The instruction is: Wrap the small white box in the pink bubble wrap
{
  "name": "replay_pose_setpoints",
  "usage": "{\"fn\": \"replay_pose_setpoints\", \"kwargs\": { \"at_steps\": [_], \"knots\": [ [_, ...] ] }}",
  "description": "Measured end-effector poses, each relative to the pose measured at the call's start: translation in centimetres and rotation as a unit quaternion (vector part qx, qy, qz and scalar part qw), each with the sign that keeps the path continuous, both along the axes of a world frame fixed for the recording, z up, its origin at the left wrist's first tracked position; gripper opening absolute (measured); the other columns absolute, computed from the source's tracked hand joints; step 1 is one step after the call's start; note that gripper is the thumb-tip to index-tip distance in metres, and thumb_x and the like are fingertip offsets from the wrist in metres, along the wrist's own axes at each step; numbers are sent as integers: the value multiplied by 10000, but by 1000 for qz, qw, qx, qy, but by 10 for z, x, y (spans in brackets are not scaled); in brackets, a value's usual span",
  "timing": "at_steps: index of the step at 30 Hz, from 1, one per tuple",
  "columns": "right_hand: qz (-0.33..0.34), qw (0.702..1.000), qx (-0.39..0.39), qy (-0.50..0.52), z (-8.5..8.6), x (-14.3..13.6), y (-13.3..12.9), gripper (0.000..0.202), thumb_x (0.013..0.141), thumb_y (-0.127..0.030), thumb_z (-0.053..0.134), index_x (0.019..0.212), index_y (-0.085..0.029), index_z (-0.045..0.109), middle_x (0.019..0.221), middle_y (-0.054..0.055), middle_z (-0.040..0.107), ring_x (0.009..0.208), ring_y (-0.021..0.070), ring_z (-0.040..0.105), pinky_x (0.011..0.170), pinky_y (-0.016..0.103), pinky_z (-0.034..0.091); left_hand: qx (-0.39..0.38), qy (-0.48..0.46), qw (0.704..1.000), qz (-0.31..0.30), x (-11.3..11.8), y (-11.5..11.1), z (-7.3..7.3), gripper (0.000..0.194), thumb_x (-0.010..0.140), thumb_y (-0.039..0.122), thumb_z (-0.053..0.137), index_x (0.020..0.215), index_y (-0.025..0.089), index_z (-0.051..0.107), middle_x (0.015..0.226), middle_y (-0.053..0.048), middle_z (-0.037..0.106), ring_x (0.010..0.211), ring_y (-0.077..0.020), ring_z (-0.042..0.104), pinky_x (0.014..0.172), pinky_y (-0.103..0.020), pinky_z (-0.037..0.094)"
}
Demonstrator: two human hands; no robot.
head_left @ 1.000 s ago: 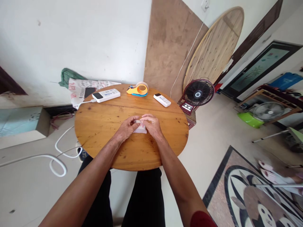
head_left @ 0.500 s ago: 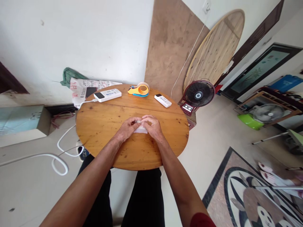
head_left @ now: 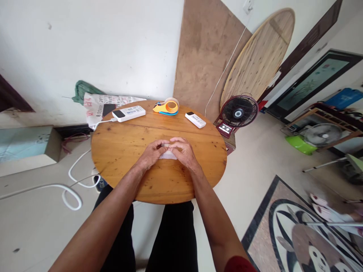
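Left hand (head_left: pixel 151 153) and right hand (head_left: pixel 184 151): fingertips pinched together on a small white packet (head_left: pixel 168 155), which lies at mid-tabletop between them; round wooden tabletop (head_left: pixel 119 151); far edge carries a white power bank (head_left: pixel 129 113) with cable, an orange tape dispenser (head_left: pixel 166 107), a white remote (head_left: pixel 195 119); black fan (head_left: pixel 238 111) stands beside, on the floor.

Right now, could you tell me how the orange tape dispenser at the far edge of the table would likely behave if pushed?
The tape dispenser lies flat on the wooden table, so it would probably slide rather than roll. It looks like light plastic, likely easy to shove. Its roll seems held inside, so it should stay put.
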State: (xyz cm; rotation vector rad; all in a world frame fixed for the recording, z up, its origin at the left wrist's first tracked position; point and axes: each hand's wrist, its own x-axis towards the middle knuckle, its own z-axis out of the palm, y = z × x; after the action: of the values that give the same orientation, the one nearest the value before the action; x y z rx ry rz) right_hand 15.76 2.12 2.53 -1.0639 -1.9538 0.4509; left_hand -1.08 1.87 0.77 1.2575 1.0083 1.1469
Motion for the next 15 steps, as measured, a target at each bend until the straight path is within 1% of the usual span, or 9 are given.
{"fn": "replay_pose_setpoints", "kwargs": {
  "at_steps": [5,10,15],
  "knots": [
    [20,999,20,-17,3,3,-2,156,786,-168,608,801,-231,751,1115,49,674,1042,199,600,1000,381,387,-10,-14,1000,-1,1,-1,3,407,640,351,697,991,145,699,731,14,606,627,-116,475,577,-242,361],
    [27,999,15,-22,6,4,-4,159,781,-163,609,789,-245,745,1119,34,669,1041,199,594,1005,383,384,-18,-15,1000,0,1,-2,5,396,626,340,690,976,155,704,705,17,618,590,-112,468,553,-241,346],
    [39,999,18,-21,8,5,-5,160,789,-171,604,795,-239,748,1117,45,665,1035,204,598,997,386,394,-17,-8,1000,10,1,-3,5,393,623,348,694,970,163,702,690,22,607,587,-113,464,559,-243,348]
  ]
}}
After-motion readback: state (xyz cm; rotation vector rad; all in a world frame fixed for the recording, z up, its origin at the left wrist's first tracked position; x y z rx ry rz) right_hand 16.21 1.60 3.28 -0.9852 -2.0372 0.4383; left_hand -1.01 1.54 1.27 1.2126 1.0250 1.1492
